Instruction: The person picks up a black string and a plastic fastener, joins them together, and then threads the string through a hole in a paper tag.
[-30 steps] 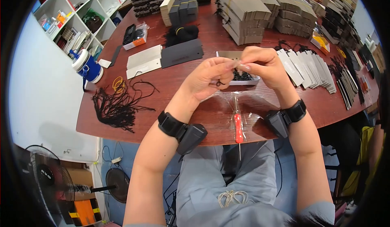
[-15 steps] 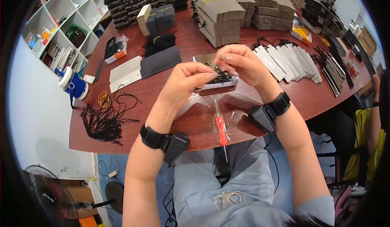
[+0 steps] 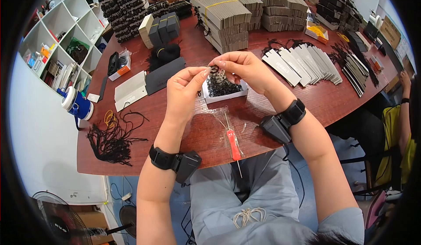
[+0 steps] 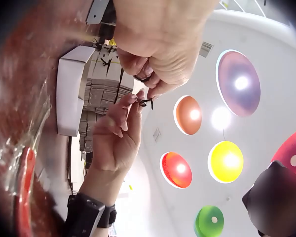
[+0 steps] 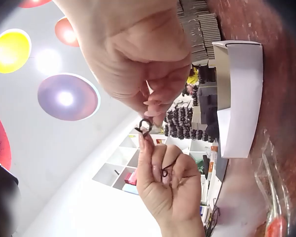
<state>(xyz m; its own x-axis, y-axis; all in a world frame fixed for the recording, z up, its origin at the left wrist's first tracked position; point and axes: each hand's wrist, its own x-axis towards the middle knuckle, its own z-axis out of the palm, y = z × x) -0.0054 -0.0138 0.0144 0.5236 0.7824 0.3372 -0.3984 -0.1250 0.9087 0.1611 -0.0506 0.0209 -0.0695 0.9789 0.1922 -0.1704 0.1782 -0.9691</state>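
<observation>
Black cord loop looks small from head — plain from right wrist.

The head view looks forward and down over the lap and table. The left wrist view, tipped sideways, looks from close behind the left hand to the right hand and ceiling; the right wrist view looks back at the left hand and shelves. All three share the white box.

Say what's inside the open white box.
The white box holds a heap of small black pieces, with paler bits toward the back. The heap hides its bottom, and the right hand covers part of its far side.
</observation>
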